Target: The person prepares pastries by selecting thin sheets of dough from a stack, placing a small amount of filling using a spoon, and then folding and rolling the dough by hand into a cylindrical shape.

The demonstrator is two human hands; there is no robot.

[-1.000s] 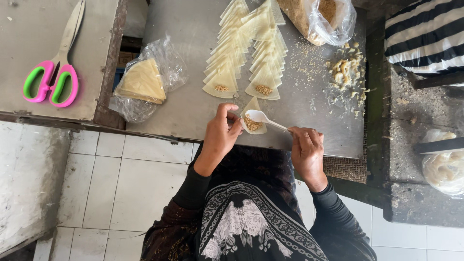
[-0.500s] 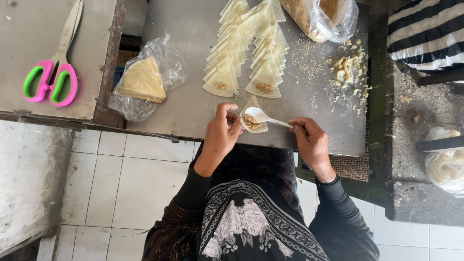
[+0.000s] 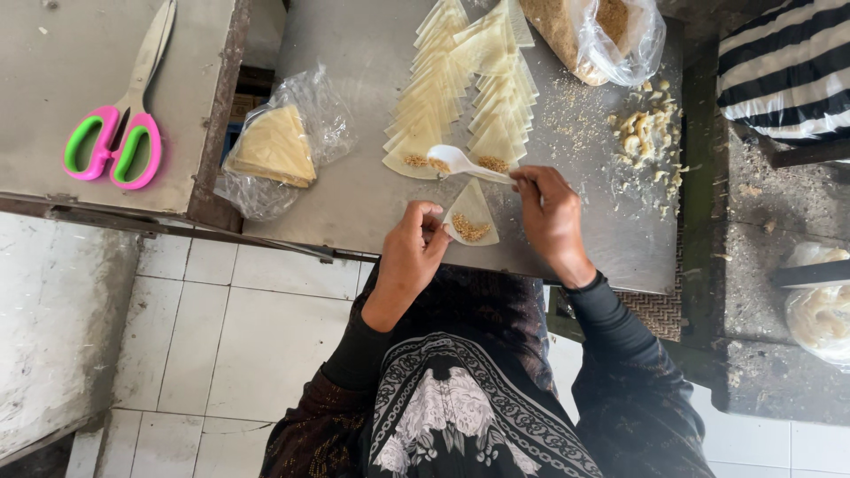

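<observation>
1. The left hand (image 3: pixel 414 252) pinches the near-left corner of a triangular pastry wrapper (image 3: pixel 472 212), which lies flat on the metal table (image 3: pixel 354 190) close to its near edge, a line of brown crumb filling (image 3: pixel 470 229) on it.
2. The right hand (image 3: pixel 551 215) is closed around the handle of a white plastic spoon (image 3: pixel 460 162); the spoon's bowl points left and sits over the nearest wrappers of the laid-out rows, just beyond the held wrapper.
3. Two overlapping rows of triangular wrappers (image 3: pixel 465 80) run away from the hands; the exact number cannot be told. The nearest ones carry filling.
4. One clear bag with a stack of wrappers (image 3: pixel 274 150) lies to the left, near the table's left edge.
5. One open bag of brown crumbs (image 3: pixel 593 31) stands at the far right, with pale scraps (image 3: pixel 646 133) scattered beside it.
6. One pair of pink-and-green scissors (image 3: pixel 119 133) lies on a separate table to the left, across a gap.
7. Bare table surface shows between the bag and the rows, and right of the right hand.
</observation>
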